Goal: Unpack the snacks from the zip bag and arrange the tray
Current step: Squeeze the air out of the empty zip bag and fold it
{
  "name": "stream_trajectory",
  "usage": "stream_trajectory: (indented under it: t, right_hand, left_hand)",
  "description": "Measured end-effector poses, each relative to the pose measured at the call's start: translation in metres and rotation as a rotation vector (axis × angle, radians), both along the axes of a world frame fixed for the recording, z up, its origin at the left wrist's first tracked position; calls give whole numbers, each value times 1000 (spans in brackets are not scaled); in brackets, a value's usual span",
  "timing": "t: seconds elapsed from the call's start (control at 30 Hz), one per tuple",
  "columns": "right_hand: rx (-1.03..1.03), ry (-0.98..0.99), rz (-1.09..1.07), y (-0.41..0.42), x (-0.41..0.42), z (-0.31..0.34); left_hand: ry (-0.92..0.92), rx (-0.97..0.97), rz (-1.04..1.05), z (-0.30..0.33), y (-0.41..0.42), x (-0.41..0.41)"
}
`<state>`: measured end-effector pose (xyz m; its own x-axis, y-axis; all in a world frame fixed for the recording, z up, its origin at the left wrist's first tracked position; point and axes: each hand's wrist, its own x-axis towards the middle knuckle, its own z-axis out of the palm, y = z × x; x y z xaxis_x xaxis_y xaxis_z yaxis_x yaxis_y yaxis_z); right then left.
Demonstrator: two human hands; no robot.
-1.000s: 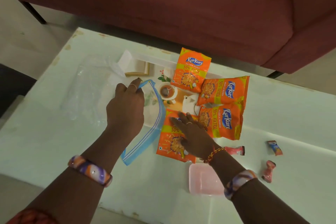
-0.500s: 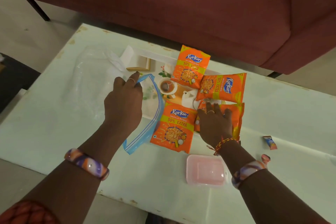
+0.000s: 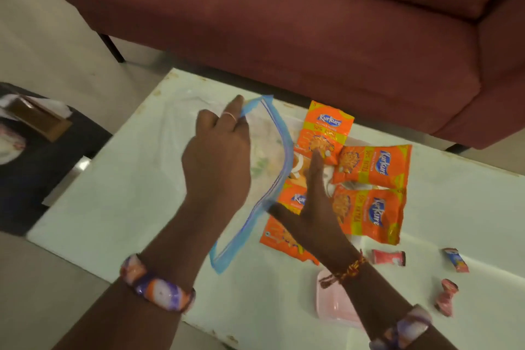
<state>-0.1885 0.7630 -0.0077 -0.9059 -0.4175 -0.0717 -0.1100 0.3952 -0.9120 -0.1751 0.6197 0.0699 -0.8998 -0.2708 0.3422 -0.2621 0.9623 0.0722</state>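
Observation:
My left hand [image 3: 216, 156] pinches the blue zip rim of the clear zip bag [image 3: 279, 150], which lies over the left part of the tray [image 3: 329, 176]. Several orange Kurkure packets lie on the tray: one at the top [image 3: 326, 128], two on the right [image 3: 375, 167] [image 3: 369, 216], and one at the lower left [image 3: 279, 236]. My right hand [image 3: 315, 207] is flat with its fingers apart. It rests over the lower left packet, and its fingertips reach the top packet. Most of the tray is hidden.
Small wrapped candies [image 3: 389, 257] [image 3: 456, 260] [image 3: 446, 297] lie on the white table [image 3: 113, 207] to the right. A pink lidded box [image 3: 338, 307] sits under my right wrist. A maroon sofa [image 3: 312, 23] runs along the far edge. A brown box [image 3: 37, 119] sits far left.
My right hand has left the lower right packet and moved left and up across the tray. My left hand has drawn the bag's rim further from me.

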Motion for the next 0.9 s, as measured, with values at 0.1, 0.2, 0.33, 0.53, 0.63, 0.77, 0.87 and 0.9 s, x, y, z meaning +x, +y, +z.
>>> stream_trajectory:
  t: [0.1,0.2,0.33,0.53,0.63,0.77,0.87,0.9]
  right_hand:
    - [-534,-401,59,-27,6,19]
    - [-723,-557,101,-39,12,37]
    - [-880,-636,27,-36,21,51]
    - [-812,-728,22,-4,24,91]
    - [-545,-514,-20,18,27,126]
    - [-169,-132,-200,51,25,162]
    - [-174,-172,-91,65,31,184]
    - [-267,-221,-40,66,36,192]
  left_hand:
    - [1,87,-66,7,10,8]
    - [86,179,-176,17,13,19]
    - [86,183,-256,23,8,29]
    - [47,335,-320,44,13,43]
    - [33,449,-322,70,16,45]
    - [24,767,-440,115,24,40]
    - [17,1081,-526,153,43,36]
    - [43,1215,-545,162,50,36]
